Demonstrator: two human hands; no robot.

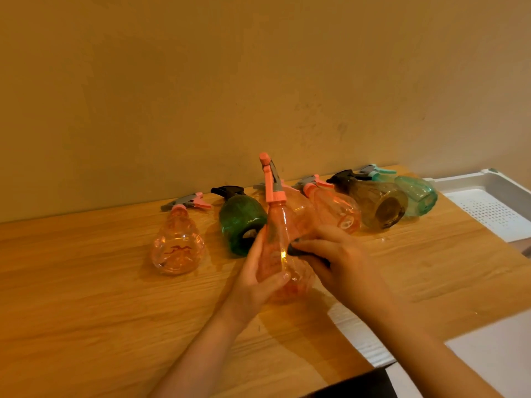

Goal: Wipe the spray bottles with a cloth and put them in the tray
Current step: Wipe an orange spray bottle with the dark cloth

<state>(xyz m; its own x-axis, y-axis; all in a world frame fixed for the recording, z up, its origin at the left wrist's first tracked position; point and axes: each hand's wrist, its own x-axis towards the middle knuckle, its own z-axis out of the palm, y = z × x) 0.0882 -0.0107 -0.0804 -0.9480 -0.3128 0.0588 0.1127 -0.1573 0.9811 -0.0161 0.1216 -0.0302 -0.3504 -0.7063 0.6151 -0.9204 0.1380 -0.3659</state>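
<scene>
I have the pink spray bottle (pixel 280 242) lifted just above the worktop (pixel 86 282), nozzle up, so its sides are free to rub. My left hand (pixel 258 277) curls around the lower body, thumb across the front, steadying it. My right hand (pixel 333 254) pinches a dark cloth (pixel 296 249) against the bottle's right flank; I judge this the wiping step. Behind it, other bottles lie on their sides in a row: a pink one (pixel 178 245) to the left, a dark green one (pixel 240 222), another pink, an amber one (pixel 379 205) and a teal one (pixel 416 193). The white tray (pixel 488 179) sits at the far right, holding no bottle that I can see.
</scene>
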